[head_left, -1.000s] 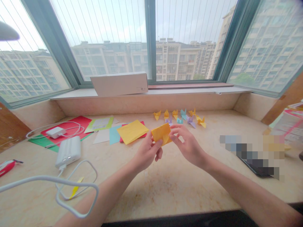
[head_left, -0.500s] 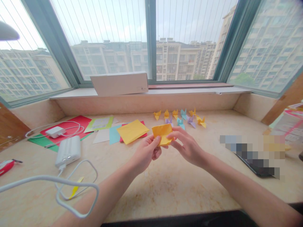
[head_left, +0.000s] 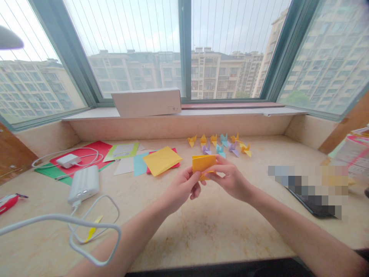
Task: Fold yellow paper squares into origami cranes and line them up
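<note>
A folded sheet of orange-yellow origami paper (head_left: 203,163) is held up over the counter between my two hands. My left hand (head_left: 184,186) pinches its lower left part, thumb in front and the other fingers curled behind. At the lower right edge, the thumb and fingers of my right hand (head_left: 232,179) close on the paper. Just beyond it stand several small folded paper cranes (head_left: 220,151) in orange, blue and purple. Left of my hands lies a yellow paper sheet (head_left: 162,161) on top of red sheets.
A white power bank (head_left: 83,185) with a looping white cable (head_left: 95,261) occupies the left side, near red and green paper (head_left: 89,152). A partly blurred dark phone-like object (head_left: 317,206) lies at right. A white box (head_left: 147,104) rests on the windowsill.
The orange-yellow paper has moved slightly right and now stands more upright, folded to a smoother, flatter shape. Both hands have shifted a little right with it, the right fingers lower on the paper.
</note>
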{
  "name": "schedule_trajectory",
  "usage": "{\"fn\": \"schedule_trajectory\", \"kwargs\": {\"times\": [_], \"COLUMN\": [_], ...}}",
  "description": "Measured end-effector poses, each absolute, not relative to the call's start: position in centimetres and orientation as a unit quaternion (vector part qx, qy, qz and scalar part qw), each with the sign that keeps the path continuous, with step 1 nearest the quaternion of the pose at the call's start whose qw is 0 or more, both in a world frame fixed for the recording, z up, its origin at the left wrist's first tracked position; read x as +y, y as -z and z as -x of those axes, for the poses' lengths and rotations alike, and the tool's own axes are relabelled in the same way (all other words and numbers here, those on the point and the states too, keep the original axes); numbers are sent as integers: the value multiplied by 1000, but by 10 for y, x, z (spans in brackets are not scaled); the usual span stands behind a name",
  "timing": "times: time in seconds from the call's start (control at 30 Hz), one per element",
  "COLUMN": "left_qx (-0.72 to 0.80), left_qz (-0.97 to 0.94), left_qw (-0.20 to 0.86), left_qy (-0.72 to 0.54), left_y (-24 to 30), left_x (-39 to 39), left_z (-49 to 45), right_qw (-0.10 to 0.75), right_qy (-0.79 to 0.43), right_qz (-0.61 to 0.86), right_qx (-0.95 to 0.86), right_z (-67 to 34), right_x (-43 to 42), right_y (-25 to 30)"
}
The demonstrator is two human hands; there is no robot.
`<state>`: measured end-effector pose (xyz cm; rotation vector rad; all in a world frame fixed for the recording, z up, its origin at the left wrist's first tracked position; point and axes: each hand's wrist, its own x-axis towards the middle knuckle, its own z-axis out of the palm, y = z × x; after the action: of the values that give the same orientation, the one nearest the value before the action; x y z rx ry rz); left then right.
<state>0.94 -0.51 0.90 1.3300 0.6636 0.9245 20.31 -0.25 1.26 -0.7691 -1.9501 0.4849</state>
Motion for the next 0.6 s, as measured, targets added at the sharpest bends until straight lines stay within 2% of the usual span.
{"fn": "schedule_trajectory", "kwargs": {"times": [0.33,0.6], "left_qx": [348,366], "left_qz": [-645,-673], "left_qw": [550,509], "left_qy": [-400,-392], "left_y": [-19,-24], "left_x": [-10,-17], "left_z": [-9,-10], "right_qw": [528,542], "right_qy": [-322,-344], "right_qz": [328,331], "right_qx": [-714,-692], "right_z": [-198,-199], "right_x": [-2,-1], "right_y": [-14,-12]}}
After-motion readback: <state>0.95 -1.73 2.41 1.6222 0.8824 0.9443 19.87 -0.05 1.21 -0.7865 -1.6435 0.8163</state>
